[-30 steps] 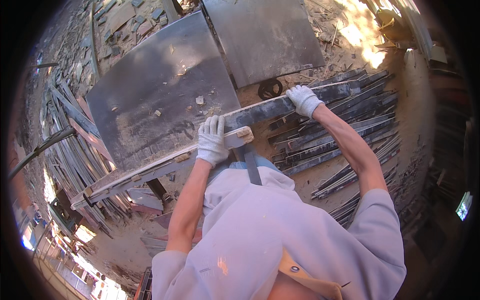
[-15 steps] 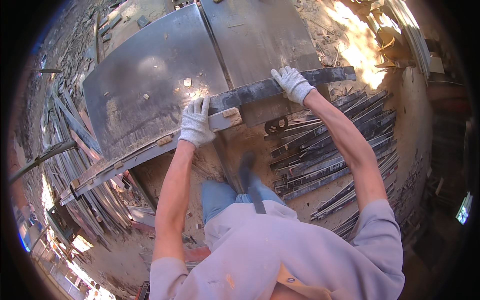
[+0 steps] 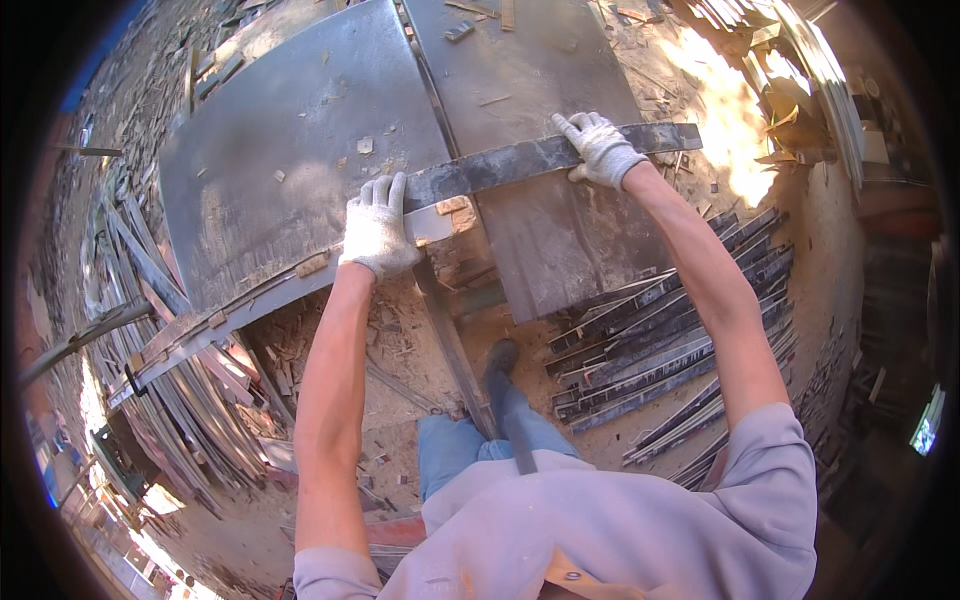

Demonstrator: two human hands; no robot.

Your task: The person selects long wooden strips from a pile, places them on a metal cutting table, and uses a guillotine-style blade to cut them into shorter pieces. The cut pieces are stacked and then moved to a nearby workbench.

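Observation:
A long, dark, dusty strip of board (image 3: 500, 168) lies across the gap between the two plates of a metal-topped table (image 3: 300, 130). My left hand (image 3: 380, 225), in a pale knitted glove, closes over the strip's left end, its fingers pointing away from me. Further right, my right hand (image 3: 603, 150), gloved alike, grips the strip near its other end, fingers over the far side and thumb at the near edge. A pale rail (image 3: 240, 312) with small wood pieces on it runs along the table's near left edge and ends beside my left hand.
Several dark strips (image 3: 670, 335) lie stacked on the ground at right. Long thin offcuts (image 3: 170, 300) are heaped at left. A metal bar (image 3: 450, 340) runs from under the table toward my legs. Wood scraps (image 3: 365, 146) dot the tabletop.
The strip has moved farther over the table, so more of the right plate shows on its near side. Both hands have gone with it, the right one turning slightly.

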